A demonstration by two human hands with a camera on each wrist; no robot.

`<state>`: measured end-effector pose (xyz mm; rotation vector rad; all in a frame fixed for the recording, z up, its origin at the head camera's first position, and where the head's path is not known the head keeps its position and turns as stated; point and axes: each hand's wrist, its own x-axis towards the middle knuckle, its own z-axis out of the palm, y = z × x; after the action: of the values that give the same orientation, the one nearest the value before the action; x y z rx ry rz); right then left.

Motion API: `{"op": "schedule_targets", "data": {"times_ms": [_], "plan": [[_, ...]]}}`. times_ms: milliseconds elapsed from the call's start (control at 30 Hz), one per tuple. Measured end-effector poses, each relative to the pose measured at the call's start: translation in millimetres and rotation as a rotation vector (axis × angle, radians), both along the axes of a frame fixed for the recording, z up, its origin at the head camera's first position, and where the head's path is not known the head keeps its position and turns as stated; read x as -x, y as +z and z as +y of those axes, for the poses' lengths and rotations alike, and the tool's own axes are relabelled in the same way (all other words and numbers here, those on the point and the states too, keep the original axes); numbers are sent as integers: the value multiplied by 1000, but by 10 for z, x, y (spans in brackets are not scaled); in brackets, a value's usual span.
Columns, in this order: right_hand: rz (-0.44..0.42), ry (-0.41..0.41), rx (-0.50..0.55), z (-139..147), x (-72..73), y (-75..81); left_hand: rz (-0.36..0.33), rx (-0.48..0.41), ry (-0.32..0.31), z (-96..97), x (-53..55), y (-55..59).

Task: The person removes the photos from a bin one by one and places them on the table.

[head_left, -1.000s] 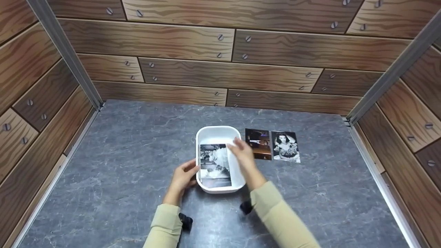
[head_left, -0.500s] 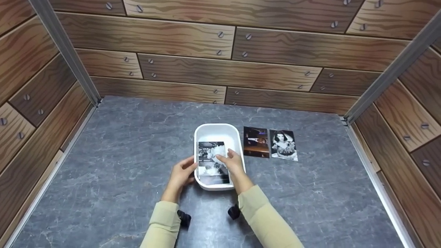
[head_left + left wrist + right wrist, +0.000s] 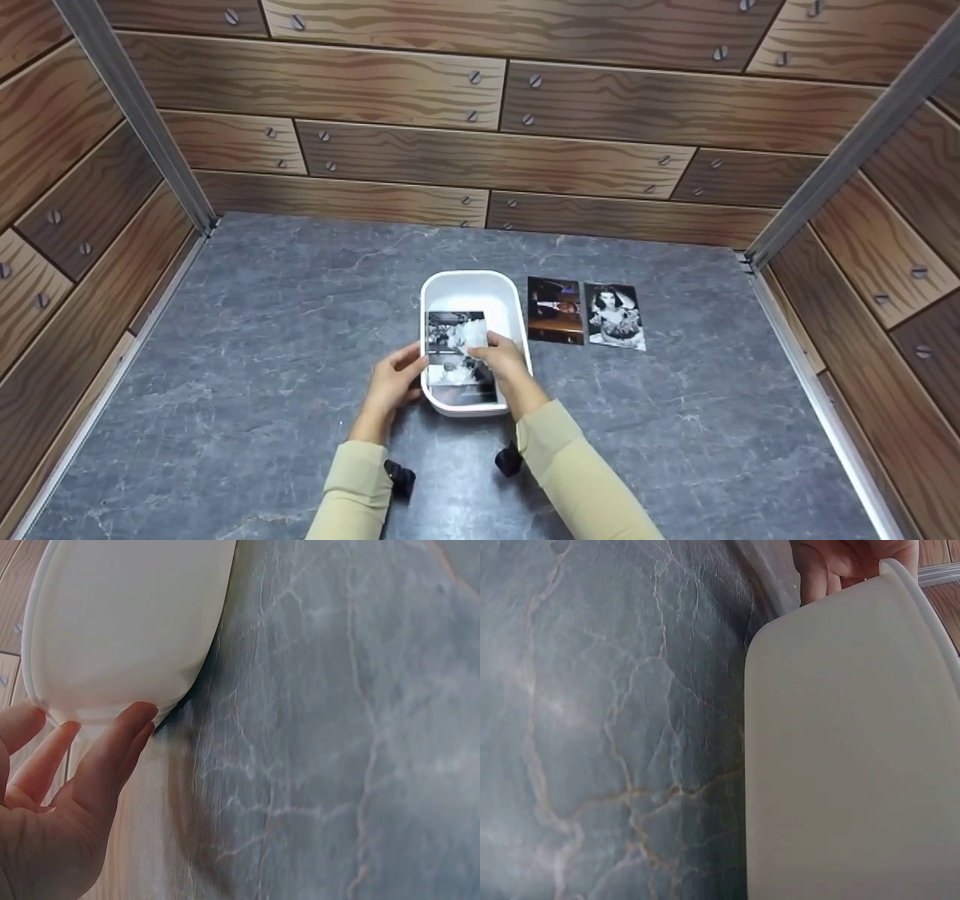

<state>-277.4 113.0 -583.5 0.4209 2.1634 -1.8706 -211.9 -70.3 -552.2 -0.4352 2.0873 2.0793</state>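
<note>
A white, round-cornered plastic basin (image 3: 471,279) stands on the tabletop, with a black-and-white photo (image 3: 450,341) lying flat inside. Beneath that photo, a second, darker print (image 3: 484,393) shows along the lower edge. My left hand (image 3: 391,384) touches the basin's left wall from outside. In the left wrist view, the fingers (image 3: 112,746) of that hand extend to the wall. My right hand (image 3: 508,367) reaches over the near right rim, its thumb on the photo and its fingers by the photo's right edge; I cannot tell whether it pinches the edge.
Right of the basin lie a colour photo (image 3: 556,311) and a black-and-white portrait photo (image 3: 615,316), side by side. The grey marbled tabletop (image 3: 300,300) is bounded by wood-patterned walls (image 3: 420,154) at the back and sides.
My right hand has come down and left from the basin's right side to the photo, staying there over the last half second. The left hand keeps its place on the basin.
</note>
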Motion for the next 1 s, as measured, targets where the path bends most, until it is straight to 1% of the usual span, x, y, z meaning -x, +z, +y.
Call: {"op": "schedule_targets", "data": {"times_ms": [33, 67, 100, 133, 167, 200, 267, 300, 333, 367, 400, 433, 467, 500, 533, 600, 667, 700, 733, 767, 800, 867, 900, 967, 1000], "plan": [[-2, 0, -7, -7, 7, -5, -2, 1, 2, -1, -2, 0], [4, 0, -11, -6, 25, -45, -2, 1, 3, -1, -3, 1], [1, -1, -12, -14, -15, 46, -3, 2, 4, -1, -3, -1], [15, 1, -6, 7, 56, -99, -2, 4, 4, 0, -2, -1], [20, -3, 5, 34, 147, -284, -2, 5, 5, 0, -1, -2], [25, -2, 13, 76, 270, -527, -2, 3, 6, 0, 1, -3], [56, -1, 46, 189, 589, -1170, 3, 1, 5, 0, 2, -5], [72, -1, 63, 250, 769, -1525, 5, -1, 5, -1, 2, -7], [89, -7, 76, 309, 988, -1962, 9, -6, 5, -1, 1, -5], [104, -12, 74, 349, 1106, -2196, 13, -12, 4, -2, -1, -7], [133, -19, 63, 374, 1186, -2354, 17, -17, 3, -3, -4, -8], [157, -30, 49, 380, 1214, -2406, 23, -20, 1, -3, -7, -8], [167, -43, 24, 365, 1186, -2338, 24, -26, 2, -4, -7, -8], [183, -56, -2, 337, 1109, -2188, 24, -29, 1, -4, -7, -7], [204, -68, -32, 294, 981, -1952, 23, -29, 0, -4, -9, -8], [202, -99, -80, 169, 625, -1263, 19, -24, -1, -3, -7, -12], [219, -110, -82, 66, 267, -591, 12, -20, -2, -5, -4, -14], [224, -119, -75, 20, 116, -313, 10, -16, -2, -5, -4, -15], [230, -119, -65, -12, -8, -84, 10, -13, -3, -6, -4, -14], [214, -124, -50, -43, -119, 134, 11, -12, -4, -7, -4, -15], [216, -123, -41, -58, -188, 261, 11, -14, -5, -8, -6, -14], [201, -114, -36, -75, -263, 403, 12, -20, -7, -10, -12, -10], [180, -121, -41, -85, -264, 415, 15, -25, -10, -11, -16, -7], [174, -124, -36, -89, -269, 419, 12, -25, -13, -11, -22, -1], [176, -126, -29, -89, -265, 398, 6, -19, -14, -11, -25, 3]]}}
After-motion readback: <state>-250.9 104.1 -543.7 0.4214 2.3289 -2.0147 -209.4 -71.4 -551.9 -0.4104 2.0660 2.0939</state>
